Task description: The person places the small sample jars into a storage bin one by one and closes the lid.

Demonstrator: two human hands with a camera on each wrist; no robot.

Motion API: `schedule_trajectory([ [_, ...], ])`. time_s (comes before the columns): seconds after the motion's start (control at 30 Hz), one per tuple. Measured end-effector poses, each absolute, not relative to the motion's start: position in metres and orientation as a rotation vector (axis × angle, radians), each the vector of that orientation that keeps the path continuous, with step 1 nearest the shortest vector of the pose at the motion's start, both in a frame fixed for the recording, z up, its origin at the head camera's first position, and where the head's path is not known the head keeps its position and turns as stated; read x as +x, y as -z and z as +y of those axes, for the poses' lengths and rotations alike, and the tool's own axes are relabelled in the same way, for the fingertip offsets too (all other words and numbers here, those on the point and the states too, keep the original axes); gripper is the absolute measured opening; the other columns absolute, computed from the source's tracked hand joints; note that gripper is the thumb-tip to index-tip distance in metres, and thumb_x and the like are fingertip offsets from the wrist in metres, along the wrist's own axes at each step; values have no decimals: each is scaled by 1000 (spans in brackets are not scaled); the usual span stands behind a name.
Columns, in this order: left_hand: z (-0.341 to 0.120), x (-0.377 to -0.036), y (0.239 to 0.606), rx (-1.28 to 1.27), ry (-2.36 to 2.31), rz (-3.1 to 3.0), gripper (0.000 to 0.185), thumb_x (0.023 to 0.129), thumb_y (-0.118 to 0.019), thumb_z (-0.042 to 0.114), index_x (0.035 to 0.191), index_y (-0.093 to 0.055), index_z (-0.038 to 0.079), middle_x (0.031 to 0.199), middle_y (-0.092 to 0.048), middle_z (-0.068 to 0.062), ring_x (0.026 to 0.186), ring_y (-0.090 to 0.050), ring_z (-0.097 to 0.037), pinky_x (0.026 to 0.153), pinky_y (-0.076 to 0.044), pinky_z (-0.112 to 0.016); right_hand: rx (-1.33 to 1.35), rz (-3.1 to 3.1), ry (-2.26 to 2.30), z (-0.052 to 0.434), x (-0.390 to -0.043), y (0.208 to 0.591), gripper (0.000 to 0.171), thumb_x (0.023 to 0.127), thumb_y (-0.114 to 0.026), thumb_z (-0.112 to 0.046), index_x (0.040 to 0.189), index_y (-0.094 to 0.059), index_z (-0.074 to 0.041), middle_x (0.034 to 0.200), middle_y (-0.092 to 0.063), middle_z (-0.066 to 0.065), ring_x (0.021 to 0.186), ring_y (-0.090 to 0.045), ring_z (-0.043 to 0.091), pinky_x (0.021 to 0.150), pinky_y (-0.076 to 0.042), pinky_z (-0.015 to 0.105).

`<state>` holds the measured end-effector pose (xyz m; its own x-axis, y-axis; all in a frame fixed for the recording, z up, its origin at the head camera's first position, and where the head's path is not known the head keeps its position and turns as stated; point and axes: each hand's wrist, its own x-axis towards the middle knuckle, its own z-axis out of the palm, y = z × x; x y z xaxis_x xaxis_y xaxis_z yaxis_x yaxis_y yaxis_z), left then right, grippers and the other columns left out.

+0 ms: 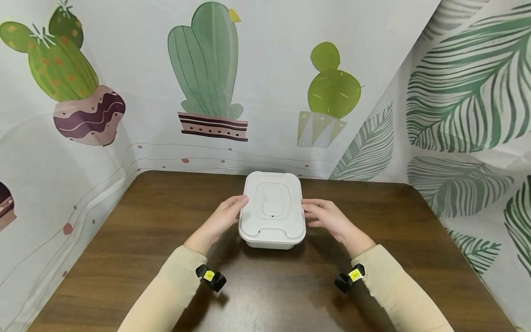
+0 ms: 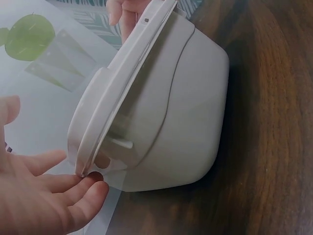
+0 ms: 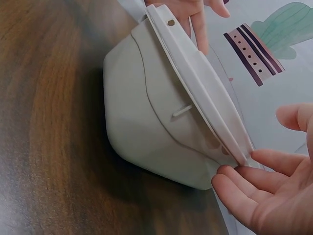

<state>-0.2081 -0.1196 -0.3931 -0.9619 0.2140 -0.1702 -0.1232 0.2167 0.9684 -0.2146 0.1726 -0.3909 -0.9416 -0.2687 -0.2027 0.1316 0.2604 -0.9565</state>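
A white lidded storage box (image 1: 271,246) sits on the brown table near its back edge. Its lid (image 1: 253,221) has a raised rounded panel in the middle and is on the box. At the left side my left hand (image 1: 221,219) touches the lid's rim. The left wrist view shows the left fingers (image 2: 90,200) fairly straight, tips at the rim's underside, thumb apart. My right hand (image 1: 329,219) is at the opposite side. In the right wrist view, the right fingers (image 3: 234,193) meet the lid's edge in the same way, thumb held off.
The wooden table (image 1: 166,198) stretches out on both sides of the box and in front of it. Behind it hangs a white cloth (image 1: 274,92) printed with cacti and leaves. Both wrists wear small black cameras (image 1: 216,281) over pale sleeves.
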Motion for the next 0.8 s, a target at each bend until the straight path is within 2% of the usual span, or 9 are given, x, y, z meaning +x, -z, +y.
schedule_trajectory([
  [0.17,-116,-209,392,72,-1818,2222,57,98,-44,41,139,-40,2,143,-43,-16,132,-41,-29,100,-42,-48,-122,2223,1726,176,-218,391,53,95,-55,-28,136,-45,4,132,-53,24,111,-60,29,87,-53,41],
  [0.37,-113,-213,392,83,-1826,2230,57,97,-45,42,139,-40,3,142,-44,-15,131,-41,-29,99,-42,-48,-136,2248,1721,180,-221,391,55,94,-55,-29,137,-44,4,134,-51,25,114,-58,31,89,-52,44],
  [0.57,-122,-217,396,96,-1722,2385,61,97,-44,44,142,-38,4,146,-39,-17,137,-35,-31,109,-32,-51,-109,2352,1664,191,-223,393,56,95,-53,-31,139,-41,1,140,-45,25,122,-51,40,93,-49,48],
  [0.73,-143,-219,397,150,-1413,2702,69,97,-37,53,146,-32,5,152,-31,-17,140,-29,-35,113,-25,-52,-179,2706,1364,206,-225,396,64,95,-52,-44,141,-40,-3,141,-45,22,124,-49,39,94,-48,49],
  [0.8,-151,-220,398,181,-1282,2825,71,97,-34,56,146,-30,5,153,-26,-19,141,-25,-39,113,-22,-55,-229,2876,1171,212,-227,397,69,94,-49,-50,143,-37,-3,144,-42,22,128,-45,39,100,-42,52],
])
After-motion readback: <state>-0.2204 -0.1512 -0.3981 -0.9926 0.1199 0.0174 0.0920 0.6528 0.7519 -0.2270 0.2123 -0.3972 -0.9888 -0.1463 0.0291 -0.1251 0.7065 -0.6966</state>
